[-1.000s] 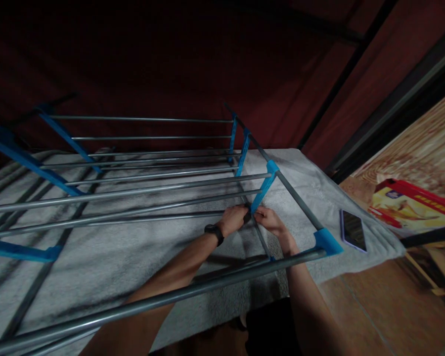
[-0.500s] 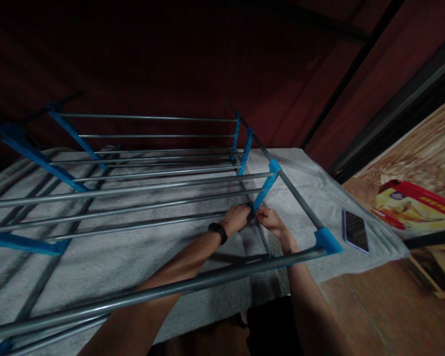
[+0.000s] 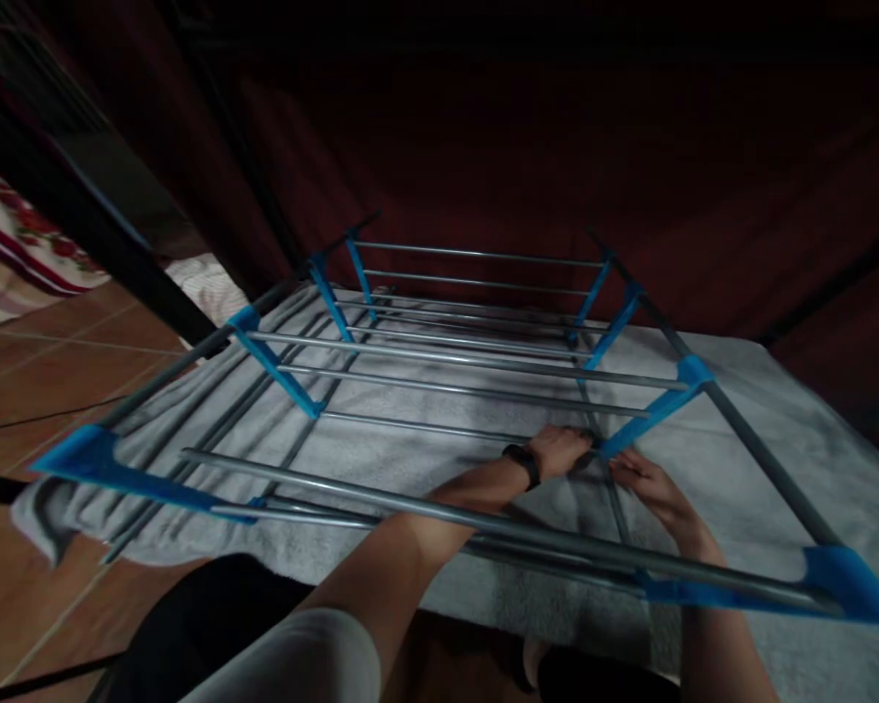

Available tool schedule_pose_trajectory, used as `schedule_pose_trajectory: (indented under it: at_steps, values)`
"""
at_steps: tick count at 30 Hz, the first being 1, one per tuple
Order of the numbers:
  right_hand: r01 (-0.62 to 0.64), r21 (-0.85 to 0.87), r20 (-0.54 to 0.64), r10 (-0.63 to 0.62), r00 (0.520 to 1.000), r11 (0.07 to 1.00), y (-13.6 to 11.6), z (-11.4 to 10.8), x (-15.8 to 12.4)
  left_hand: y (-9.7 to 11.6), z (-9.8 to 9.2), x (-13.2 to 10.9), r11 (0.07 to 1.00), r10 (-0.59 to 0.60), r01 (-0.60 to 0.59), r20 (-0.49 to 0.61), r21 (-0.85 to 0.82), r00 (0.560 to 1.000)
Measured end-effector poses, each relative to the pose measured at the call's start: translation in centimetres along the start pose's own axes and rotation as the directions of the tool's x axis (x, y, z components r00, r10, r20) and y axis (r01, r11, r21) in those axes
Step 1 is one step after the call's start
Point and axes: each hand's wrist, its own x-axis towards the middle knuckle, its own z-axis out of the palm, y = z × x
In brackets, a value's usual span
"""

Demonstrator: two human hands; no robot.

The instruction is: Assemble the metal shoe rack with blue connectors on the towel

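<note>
Grey blanket (image 3: 783, 400) under rack (image 3: 454, 357); blue bracket (image 3: 653, 418) low end btwn your L fingers (image 3: 577, 441) & R fingers (image 3: 634, 463), can't tell if clamped.

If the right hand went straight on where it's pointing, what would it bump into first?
Probably the lower end of the blue bracket. The right hand is so close that they might be touching; the dim picture makes that hard to tell.

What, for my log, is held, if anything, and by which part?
Left hand and right hand flank the blue bracket at its lower end; whether gripped cannot be told.
</note>
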Motion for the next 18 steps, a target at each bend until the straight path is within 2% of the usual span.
schedule_pose_trajectory:
  at_steps: [7,10,13,15,17,18]
  values:
    - [-0.091,-0.030,-0.013,0.091,0.996,0.995,-1.0,-0.6,-0.7,-0.8,0.0,-1.8,0.997,-0.012,0.012,0.007,0.077,1.000]
    - [-0.077,-0.045,-0.012,0.076,0.997,0.996,-1.0,-1.7,-1.7,-1.1,-0.2,-3.4,0.994,-0.055,0.056,-0.009,0.097,0.998]
    - [-0.014,-0.074,-0.015,0.013,1.000,0.997,0.5,-3.8,-2.9,-1.7,-0.6,-5.6,0.981,-0.127,0.131,-0.034,0.146,0.991]
    - [-0.044,-0.103,-0.048,0.039,0.998,0.994,2.1,-5.5,-3.8,-2.2,-1.1,-7.3,0.967,-0.175,0.184,-0.061,0.177,0.983]
    - [-0.073,-0.194,-0.090,0.056,0.994,0.978,3.3,-7.1,-4.8,-2.8,-1.7,-9.1,0.947,-0.231,0.243,-0.081,0.210,0.970]
    - [-0.046,-0.263,-0.096,0.021,0.995,0.964,3.6,-7.7,-5.5,-3.1,-2.1,-9.9,0.936,-0.260,0.272,-0.085,0.225,0.962]
